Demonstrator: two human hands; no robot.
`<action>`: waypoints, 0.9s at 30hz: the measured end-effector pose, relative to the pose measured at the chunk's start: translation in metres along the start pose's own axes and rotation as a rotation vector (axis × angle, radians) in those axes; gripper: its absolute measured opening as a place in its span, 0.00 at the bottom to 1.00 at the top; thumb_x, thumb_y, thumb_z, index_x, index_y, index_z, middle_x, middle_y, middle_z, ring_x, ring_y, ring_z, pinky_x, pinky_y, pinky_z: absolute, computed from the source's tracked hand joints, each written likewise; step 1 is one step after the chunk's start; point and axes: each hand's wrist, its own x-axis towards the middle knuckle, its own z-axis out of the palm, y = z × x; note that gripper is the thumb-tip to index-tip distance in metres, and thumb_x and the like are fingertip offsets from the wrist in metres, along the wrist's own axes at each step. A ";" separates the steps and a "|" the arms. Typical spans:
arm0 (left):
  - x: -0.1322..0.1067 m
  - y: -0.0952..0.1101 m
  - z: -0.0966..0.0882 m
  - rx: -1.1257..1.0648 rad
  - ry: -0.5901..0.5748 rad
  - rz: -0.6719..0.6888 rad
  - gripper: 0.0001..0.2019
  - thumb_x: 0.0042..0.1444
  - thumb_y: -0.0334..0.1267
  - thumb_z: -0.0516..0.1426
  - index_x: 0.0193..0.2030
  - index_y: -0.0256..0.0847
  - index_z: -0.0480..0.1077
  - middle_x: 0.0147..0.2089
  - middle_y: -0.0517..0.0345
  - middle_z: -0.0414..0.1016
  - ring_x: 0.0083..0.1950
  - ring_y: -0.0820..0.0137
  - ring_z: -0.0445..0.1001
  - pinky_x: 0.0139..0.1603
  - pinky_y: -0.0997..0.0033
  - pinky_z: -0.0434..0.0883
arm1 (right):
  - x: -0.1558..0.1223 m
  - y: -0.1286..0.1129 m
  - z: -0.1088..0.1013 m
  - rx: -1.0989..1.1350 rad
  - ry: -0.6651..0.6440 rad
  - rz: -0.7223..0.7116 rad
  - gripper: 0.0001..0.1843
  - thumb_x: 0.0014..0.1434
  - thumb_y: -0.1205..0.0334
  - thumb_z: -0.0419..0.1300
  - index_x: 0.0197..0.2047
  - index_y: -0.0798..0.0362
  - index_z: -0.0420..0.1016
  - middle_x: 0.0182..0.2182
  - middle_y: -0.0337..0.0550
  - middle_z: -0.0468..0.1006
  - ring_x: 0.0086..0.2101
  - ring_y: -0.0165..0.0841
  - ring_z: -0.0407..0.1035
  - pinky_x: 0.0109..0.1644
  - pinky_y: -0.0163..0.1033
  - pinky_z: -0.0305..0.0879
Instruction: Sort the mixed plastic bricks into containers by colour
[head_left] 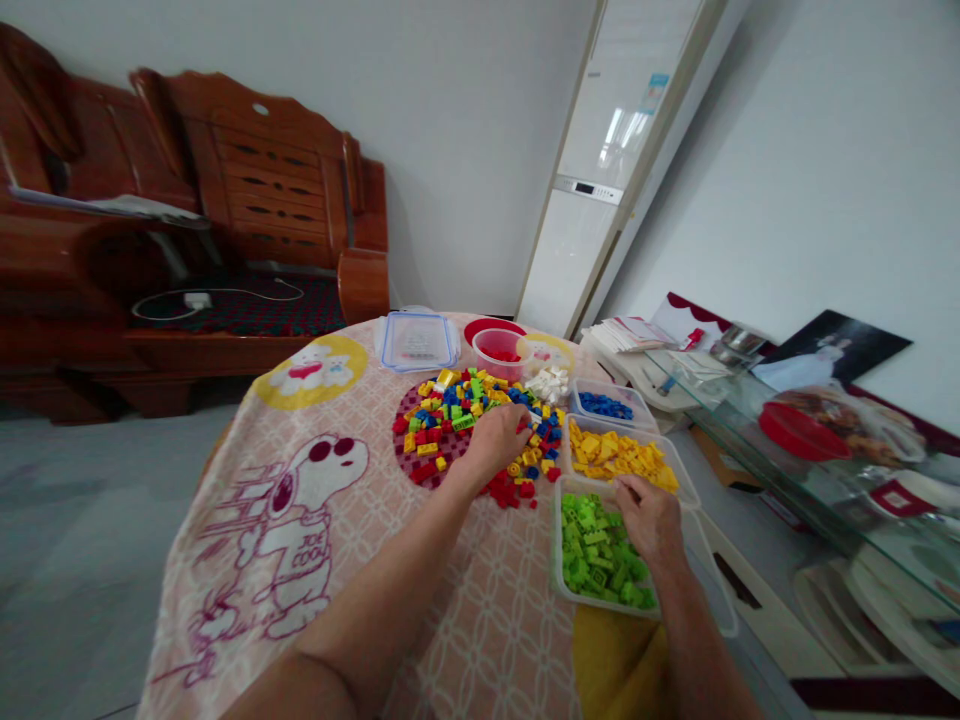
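Observation:
A heap of mixed red, blue, yellow and green bricks (457, 405) lies on the cartoon-print tablecloth (315, 520). My left hand (496, 437) rests on the heap's right side, fingers curled down among the bricks; what they hold is hidden. My right hand (651, 515) is over the clear tub of green bricks (592, 565), fingers bent down at its far edge. Beyond it stand a tub of yellow bricks (619, 455) and a tub of blue bricks (606, 405). A small pile of red bricks (510, 490) lies near my left wrist.
A red bowl (501, 350), a clear lid (418, 342) and a pile of white bricks (549, 383) sit at the table's far side. A wooden bench (225, 230) stands at the left, a white cabinet unit (600, 180) behind, and a cluttered glass shelf (825, 440) at the right.

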 end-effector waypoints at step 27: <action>0.000 -0.025 0.028 0.079 -0.162 -0.053 0.07 0.51 0.37 0.60 0.37 0.41 0.77 0.39 0.56 0.79 0.42 0.66 0.76 0.41 0.72 0.69 | 0.000 -0.002 -0.001 -0.002 0.015 0.014 0.19 0.59 0.52 0.51 0.35 0.52 0.82 0.31 0.48 0.82 0.31 0.37 0.75 0.36 0.37 0.64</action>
